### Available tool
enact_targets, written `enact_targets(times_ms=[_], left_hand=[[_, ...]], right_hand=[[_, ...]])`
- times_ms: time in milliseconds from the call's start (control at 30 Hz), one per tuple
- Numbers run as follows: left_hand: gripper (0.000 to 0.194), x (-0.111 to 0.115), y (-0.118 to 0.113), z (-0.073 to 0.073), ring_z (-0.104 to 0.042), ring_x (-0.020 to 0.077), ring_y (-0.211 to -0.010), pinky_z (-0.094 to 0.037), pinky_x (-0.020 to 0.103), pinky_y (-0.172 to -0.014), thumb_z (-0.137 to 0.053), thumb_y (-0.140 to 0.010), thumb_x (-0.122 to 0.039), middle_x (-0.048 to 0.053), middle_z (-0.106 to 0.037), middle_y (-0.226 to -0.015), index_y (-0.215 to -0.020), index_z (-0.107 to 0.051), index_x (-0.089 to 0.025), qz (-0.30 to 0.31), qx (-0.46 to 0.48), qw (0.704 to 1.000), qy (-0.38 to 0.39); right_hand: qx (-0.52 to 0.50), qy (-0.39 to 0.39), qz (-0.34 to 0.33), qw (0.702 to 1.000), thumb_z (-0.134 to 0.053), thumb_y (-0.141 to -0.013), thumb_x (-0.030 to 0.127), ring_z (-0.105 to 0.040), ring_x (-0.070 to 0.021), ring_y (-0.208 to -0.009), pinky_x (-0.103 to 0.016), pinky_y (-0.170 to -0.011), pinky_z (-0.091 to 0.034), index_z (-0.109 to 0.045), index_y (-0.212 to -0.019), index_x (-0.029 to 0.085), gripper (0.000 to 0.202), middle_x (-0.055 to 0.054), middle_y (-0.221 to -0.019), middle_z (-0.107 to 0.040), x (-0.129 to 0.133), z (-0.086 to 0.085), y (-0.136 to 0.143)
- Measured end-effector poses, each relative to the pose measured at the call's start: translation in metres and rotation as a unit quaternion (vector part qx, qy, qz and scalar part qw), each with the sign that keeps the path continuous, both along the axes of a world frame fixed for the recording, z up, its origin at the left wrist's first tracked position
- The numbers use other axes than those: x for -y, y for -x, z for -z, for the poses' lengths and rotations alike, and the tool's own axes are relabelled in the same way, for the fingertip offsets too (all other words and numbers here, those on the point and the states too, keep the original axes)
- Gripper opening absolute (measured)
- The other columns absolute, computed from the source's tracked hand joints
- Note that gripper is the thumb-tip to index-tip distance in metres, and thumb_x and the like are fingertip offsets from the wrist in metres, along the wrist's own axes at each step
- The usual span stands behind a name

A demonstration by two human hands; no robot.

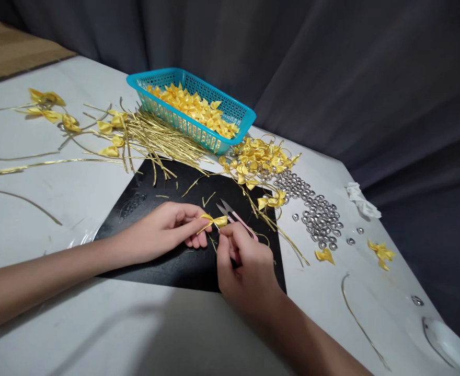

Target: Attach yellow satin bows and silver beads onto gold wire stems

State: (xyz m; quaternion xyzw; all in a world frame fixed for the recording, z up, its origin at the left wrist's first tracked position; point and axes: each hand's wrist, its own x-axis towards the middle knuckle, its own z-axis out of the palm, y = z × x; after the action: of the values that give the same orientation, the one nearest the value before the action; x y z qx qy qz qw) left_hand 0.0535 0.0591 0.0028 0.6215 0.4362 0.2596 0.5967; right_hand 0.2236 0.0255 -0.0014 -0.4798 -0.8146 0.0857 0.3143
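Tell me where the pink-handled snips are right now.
In the head view, the pink-handled snips lie right of centre on the black mat, just beyond the right hand, blades pointing away from the person.

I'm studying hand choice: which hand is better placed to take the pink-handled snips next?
Probably the right hand: it is right beside the handles of the pink-handled snips, while the left hand is farther off, across the yellow bow.

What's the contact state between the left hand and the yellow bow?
Touching. Head view shows it: the left hand pinches the yellow bow by its left end, thumb against it.
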Motion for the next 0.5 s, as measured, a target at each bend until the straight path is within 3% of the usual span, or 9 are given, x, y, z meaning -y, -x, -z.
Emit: enact_targets(times_ms=[500], left_hand=[[0.028, 0.0038, 0.0008, -0.0006, -0.057, 0.0099, -0.060, -0.045, 0.017, -0.055, -0.046, -0.089, -0.031, 0.001, -0.064, -0.066, -0.075, -0.062, -0.014, 0.013, -0.019, 0.998, -0.057]], right_hand=[[-0.003, 0.003, 0.000, 1.000, -0.040, -0.081, 0.010, -0.026, -0.0049, -0.034, -0.017, -0.039, -0.027, -0.049, -0.073, 0.017, 0.013, 0.008, -0.048, -0.038, 0.0003, 0.0039, 0.0029]])
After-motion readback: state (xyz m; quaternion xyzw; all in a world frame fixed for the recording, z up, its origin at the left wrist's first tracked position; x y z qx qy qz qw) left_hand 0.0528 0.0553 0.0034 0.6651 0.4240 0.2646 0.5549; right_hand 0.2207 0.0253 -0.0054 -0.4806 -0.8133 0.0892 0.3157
